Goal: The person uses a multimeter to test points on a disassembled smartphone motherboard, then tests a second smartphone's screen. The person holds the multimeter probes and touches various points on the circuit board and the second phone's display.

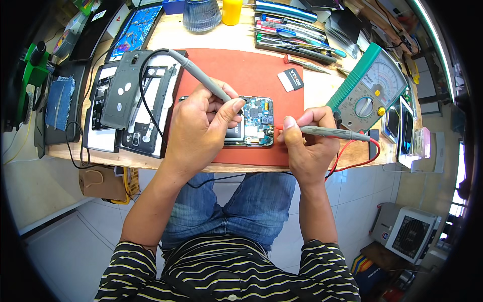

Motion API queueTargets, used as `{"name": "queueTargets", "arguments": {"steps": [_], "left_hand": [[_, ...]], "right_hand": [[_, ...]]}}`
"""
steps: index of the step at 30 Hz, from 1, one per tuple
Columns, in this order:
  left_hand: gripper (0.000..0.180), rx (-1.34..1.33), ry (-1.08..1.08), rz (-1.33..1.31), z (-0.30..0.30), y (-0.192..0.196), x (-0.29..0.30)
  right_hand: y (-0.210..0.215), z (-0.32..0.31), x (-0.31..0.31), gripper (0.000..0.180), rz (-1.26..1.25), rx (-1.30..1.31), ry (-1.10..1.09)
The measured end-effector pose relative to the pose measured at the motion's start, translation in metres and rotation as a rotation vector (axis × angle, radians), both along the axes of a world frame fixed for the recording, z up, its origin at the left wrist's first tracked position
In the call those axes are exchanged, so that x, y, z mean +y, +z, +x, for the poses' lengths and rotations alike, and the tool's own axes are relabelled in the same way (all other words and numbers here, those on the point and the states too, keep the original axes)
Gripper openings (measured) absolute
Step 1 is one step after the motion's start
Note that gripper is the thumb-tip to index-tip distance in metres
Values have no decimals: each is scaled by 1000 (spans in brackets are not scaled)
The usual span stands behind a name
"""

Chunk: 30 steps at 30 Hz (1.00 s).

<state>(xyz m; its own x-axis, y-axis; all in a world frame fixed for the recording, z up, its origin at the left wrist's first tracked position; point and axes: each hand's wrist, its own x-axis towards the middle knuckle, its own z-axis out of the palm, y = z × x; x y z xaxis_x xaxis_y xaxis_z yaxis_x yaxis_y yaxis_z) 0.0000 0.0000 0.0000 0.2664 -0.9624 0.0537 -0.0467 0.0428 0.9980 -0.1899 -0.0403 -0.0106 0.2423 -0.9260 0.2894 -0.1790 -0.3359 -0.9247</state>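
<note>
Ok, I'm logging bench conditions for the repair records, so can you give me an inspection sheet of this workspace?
Surface: wooden bench with a red mat in the middle.
Job's things: opened phone on the mat, circuit board exposed; green analog multimeter to its right.
Clutter: phone back covers and frames at left, tray of screwdrivers at the back, small black card.
Grippers: left hand holds the black-lead probe; right hand holds the red-lead probe; both tips at the board.
Cables: black lead loops left; red lead curves toward the meter.
Surroundings: white tiled floor, a small boxy appliance at lower right.
</note>
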Motion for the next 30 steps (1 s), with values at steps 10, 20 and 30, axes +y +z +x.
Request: {"name": "queueTargets", "arguments": {"steps": [10,20,30], "left_hand": [[14,23,21,4,-1,0,0],[15,26,-15,40,0,3,1],[12,31,-7,14,0,2,1]], "right_hand": [[-1,-1,-1,19,-29,46,12],[3,4,-1,19,-36,-16,-48],[5,4,-2,19,-99,26,-49]]}}
